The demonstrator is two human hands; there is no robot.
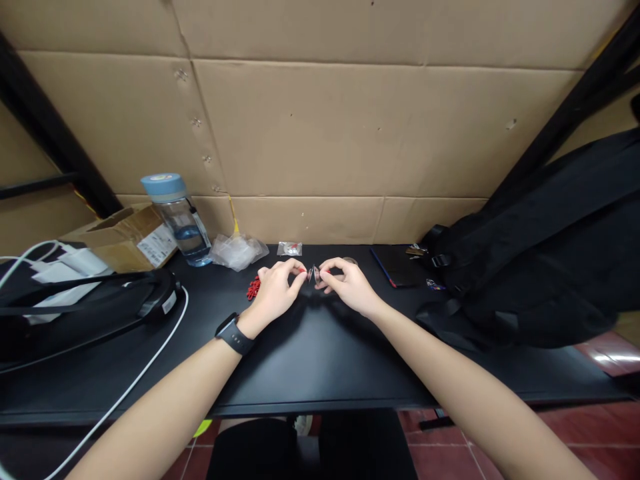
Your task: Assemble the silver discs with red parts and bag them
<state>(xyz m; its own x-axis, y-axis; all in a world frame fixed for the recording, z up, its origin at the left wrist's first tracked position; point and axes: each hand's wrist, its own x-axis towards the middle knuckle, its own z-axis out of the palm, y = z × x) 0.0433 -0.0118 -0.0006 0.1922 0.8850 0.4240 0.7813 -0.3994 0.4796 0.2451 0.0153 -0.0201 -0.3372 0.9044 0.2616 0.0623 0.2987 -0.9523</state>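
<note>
My left hand [277, 290] and my right hand [347, 285] meet over the middle of the black desk [310, 360], fingers pinched together on a small dark and silvery part [313, 274] held between them. A trace of red shows at my left fingertips. A small heap of red pieces [253, 288] lies on the desk just left of my left hand. A black watch [234, 335] is on my left wrist.
A water bottle [181, 220], a cardboard box [125, 237], crumpled clear bags [237, 251] and a small packet [289, 249] stand along the back. A black strap and white cable [150, 353] lie at left. A dark phone [397, 265] and black backpack [540, 267] are at right.
</note>
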